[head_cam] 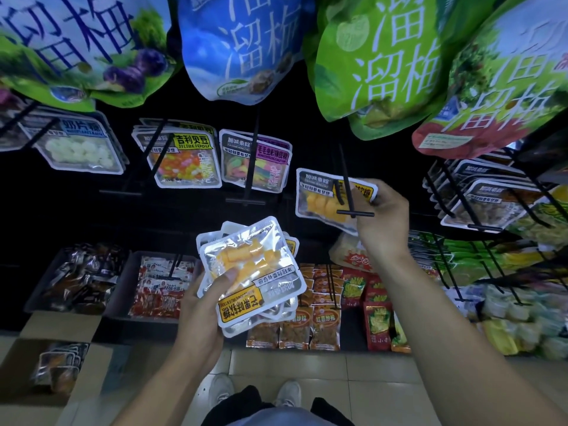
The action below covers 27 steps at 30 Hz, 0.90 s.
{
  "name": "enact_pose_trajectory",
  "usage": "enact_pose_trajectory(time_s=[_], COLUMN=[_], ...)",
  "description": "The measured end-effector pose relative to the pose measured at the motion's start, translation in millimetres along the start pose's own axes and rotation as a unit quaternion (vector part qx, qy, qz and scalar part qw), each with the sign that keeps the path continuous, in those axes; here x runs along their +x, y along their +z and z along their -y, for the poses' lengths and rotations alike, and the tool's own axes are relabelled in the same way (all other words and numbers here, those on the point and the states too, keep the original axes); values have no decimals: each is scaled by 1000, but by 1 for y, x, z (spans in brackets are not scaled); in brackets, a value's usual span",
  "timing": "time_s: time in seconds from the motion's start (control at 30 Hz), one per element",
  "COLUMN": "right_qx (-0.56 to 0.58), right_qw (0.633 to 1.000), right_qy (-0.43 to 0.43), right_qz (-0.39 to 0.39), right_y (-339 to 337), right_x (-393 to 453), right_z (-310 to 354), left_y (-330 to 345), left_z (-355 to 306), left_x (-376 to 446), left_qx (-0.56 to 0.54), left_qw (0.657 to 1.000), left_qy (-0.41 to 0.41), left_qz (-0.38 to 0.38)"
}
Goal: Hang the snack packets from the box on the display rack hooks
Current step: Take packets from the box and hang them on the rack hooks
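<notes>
1. Head view, right hand (382,222): it pinches one flat clear-and-silver snack packet of yellow candy pieces (322,196) by its right edge and holds it up at the black wire display hook (349,192). The hook's shaft crosses the packet's top strip, and its short crossbar tip lies just in front of the fingers. Whether the hang hole is already on the wire cannot be told.

2. Head view, left hand (203,305): it grips a fanned stack of the same yellow-candy packets (255,272), thumb pressed on the top one, below and left of the right hand. An open brown cardboard box (58,361) with more packets sits low, far left of this hand.

3. To do this step well, I judge the packet should be kept flat and square to the hook, its hole lined up with the tip, then slid back along the shaft past the crossbar before the pinch is released.

4. The left hand's stack should stay low, away from the hook.
</notes>
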State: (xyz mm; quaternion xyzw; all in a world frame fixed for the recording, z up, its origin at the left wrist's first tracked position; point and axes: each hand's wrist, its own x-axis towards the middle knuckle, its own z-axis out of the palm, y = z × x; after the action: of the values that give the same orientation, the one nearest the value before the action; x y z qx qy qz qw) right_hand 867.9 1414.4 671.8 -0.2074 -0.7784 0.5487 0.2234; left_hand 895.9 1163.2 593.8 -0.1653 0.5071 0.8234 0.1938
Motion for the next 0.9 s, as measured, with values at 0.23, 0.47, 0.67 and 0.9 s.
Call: enact_pose_trajectory(time_s=[0.23, 0.47, 0.67, 0.9], right_qx=[-18, 56, -14, 33], right_qw=[999, 996, 973, 969], right_qy=[10, 65, 127, 161], right_qz=[-43, -26, 192, 184], right_y=[21, 12, 22, 25], right_x=[55, -25, -90, -89], right_z=[-19, -13, 4, -2], left_y=[1, 3, 9, 4], left_z=[1, -1, -1, -4], left_x=[-7, -10, -11, -13], left_qx=[2, 30, 53, 61], left_qw=[1000, 999, 998, 998], left_qy=[-6, -2, 4, 6], left_qz=[-6, -15, -14, -2])
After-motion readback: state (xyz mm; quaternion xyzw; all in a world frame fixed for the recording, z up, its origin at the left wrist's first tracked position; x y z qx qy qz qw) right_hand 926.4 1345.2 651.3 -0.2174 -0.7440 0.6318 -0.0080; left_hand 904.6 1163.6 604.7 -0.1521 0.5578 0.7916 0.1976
